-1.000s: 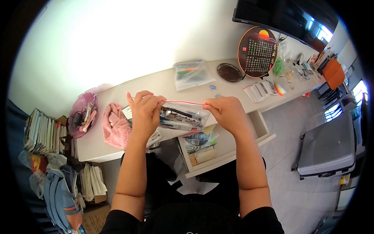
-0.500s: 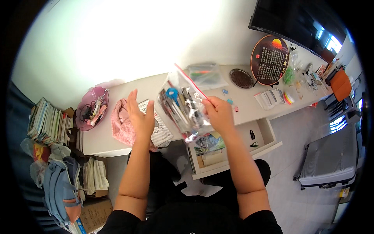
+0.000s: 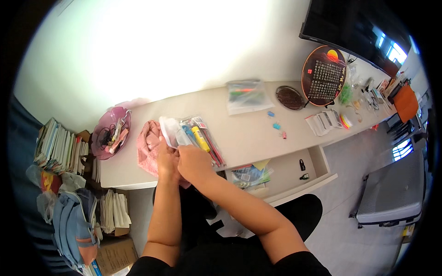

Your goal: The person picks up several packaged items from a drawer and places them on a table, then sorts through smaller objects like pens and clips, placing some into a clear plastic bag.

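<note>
A clear zip bag (image 3: pixel 188 123) of pens and other stationery lies on the white desk. A yellow stick-shaped item (image 3: pixel 200 139) shows through its plastic. My left hand (image 3: pixel 167 162) and my right hand (image 3: pixel 193 161) are close together at the bag's near left edge, fingers closed on it; the fingertips are partly hidden. A pink fuzzy cloth (image 3: pixel 148 145) lies just left of my left hand. The white printed packet seen earlier beside the cloth is hidden behind the bag and hands.
The desk drawer (image 3: pixel 294 177) stands pulled out, with packets and two small black items inside. A purple bowl (image 3: pixel 100 133) of odds and ends is at left. Another clear bag (image 3: pixel 248 108), small clips (image 3: pixel 276 125) and an oval tray (image 3: pixel 290 97) lie further back.
The zip bag has come down from my raised right hand onto the desk, further left. My left hand, open before, has closed at its edge beside my right.
</note>
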`<state>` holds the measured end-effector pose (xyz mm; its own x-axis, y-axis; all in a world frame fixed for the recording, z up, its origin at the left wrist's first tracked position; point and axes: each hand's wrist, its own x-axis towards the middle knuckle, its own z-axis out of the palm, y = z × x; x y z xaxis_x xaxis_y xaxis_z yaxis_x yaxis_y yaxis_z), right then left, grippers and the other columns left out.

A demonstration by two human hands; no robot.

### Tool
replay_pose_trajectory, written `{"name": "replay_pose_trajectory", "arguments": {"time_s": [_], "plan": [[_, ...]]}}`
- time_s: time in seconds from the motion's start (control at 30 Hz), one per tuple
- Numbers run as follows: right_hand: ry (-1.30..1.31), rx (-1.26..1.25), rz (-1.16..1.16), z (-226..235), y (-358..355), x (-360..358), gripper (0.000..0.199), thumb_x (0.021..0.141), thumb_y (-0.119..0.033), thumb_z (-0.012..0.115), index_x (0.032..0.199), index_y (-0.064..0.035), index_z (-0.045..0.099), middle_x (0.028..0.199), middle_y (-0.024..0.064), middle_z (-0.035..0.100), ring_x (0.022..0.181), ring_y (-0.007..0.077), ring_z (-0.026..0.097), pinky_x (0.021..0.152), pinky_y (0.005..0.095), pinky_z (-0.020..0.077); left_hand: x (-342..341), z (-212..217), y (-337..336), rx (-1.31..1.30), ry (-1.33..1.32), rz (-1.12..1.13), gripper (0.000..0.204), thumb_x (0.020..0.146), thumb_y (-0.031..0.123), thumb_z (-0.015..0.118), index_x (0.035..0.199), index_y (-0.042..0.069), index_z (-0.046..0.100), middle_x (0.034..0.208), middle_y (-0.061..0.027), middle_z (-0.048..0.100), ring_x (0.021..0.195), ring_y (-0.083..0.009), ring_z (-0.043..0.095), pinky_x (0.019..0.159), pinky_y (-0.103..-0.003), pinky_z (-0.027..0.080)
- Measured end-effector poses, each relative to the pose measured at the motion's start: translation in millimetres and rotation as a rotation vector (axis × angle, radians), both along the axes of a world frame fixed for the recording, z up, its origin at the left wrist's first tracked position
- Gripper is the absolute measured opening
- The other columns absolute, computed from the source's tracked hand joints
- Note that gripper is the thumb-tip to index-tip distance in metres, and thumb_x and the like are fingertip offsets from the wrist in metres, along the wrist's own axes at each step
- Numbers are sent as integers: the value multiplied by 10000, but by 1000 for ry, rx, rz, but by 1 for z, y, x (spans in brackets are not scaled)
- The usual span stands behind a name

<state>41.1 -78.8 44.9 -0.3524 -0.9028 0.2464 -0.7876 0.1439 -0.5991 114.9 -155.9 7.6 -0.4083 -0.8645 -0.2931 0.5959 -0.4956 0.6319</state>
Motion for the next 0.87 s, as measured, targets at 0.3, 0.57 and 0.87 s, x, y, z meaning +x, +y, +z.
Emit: {"name": "replay_pose_trajectory", "arguments": {"time_s": [0.3,0.57,0.87], "plan": [[-1261,-215,-243,-36,-3,-111,230,872,-207,588,1001,-17,599,760,92,642,648,169,605,562,264,504,-69,27,22,-802,-581,27,569,930,193,523,1374,-62,275,1399,-193,343,1281,-262,361,1053,-326,280],[-1589,-246,-607,-65,-30,-243,199,866,-210,597,841,-30,517,754,77,565,599,144,549,473,267,487,-112,2,24,-607,-461,-291,613,902,155,562,1388,-57,253,1404,-216,330,1302,-295,331,1063,-350,275],[-1391,-574,-438,-11,-22,-207,142,843,-216,563,834,-82,516,938,32,511,1000,173,467,781,495,463,-102,6,34,-824,-591,-186,753,812,144,670,1402,-30,237,1427,-173,309,1321,-293,294,1074,-405,257]]}}
